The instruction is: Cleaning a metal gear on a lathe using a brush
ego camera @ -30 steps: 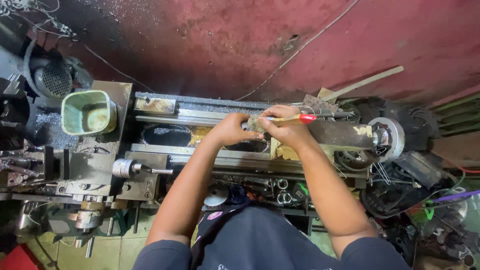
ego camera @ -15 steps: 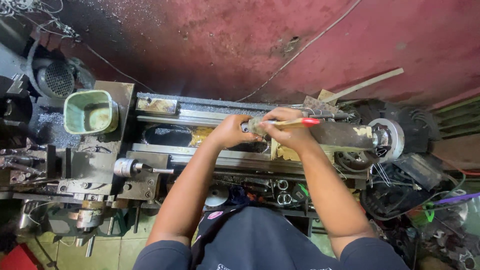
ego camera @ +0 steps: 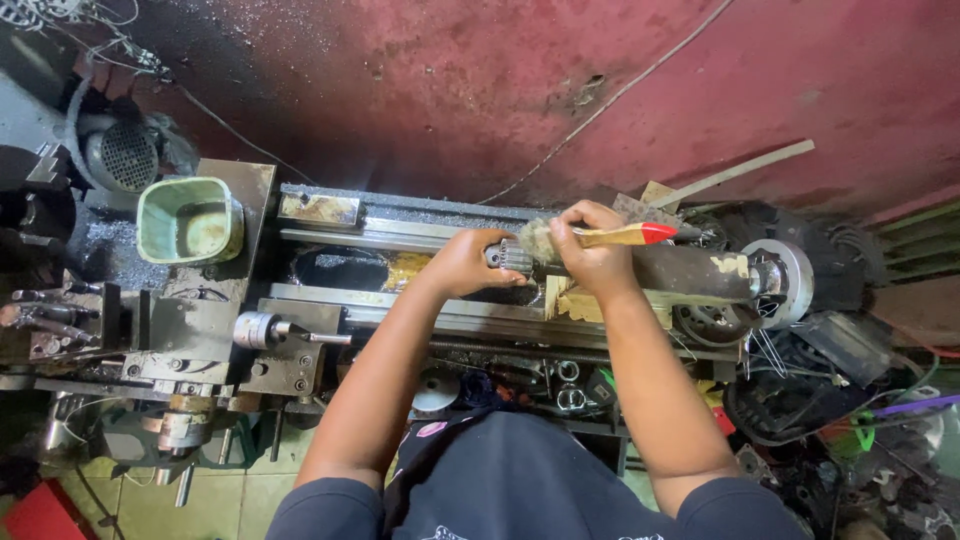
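brush and chuck at the lathe bed

item: small brush point(ego camera: 590, 236), wooden handle of pale tan with a red tip at the far end and a tuft of worn, greyish bristles at the near end. it lies level above the lathe bed point(ego camera: 400, 235), bristles touching the metal chuck point(ego camera: 508, 256).

item: metal chuck, short, dark grey, ridged around its rim, mounted at the end of a dark cylindrical body point(ego camera: 680, 270) smeared with pale patches. it sits over the middle of the bed, between the two hands.

right hand point(ego camera: 590, 250): fingers clenched around the brush handle near the bristles, red tip sticking out to the side.

left hand point(ego camera: 465, 265): fingers curled around the chuck from the near side, thumb by its ridged rim.

surroundings: green square plastic tub point(ego camera: 188, 220) stands on a grey metal block at the far end of the bed, well apart from the hands. a silver handwheel point(ego camera: 785, 280) sits at the other end of the cylindrical body. red stained wall point(ego camera: 500, 90) behind the machine, with a thin cable point(ego camera: 620, 90) running across it. loose rings and fittings lie in the tray point(ego camera: 560, 375) below the bed.
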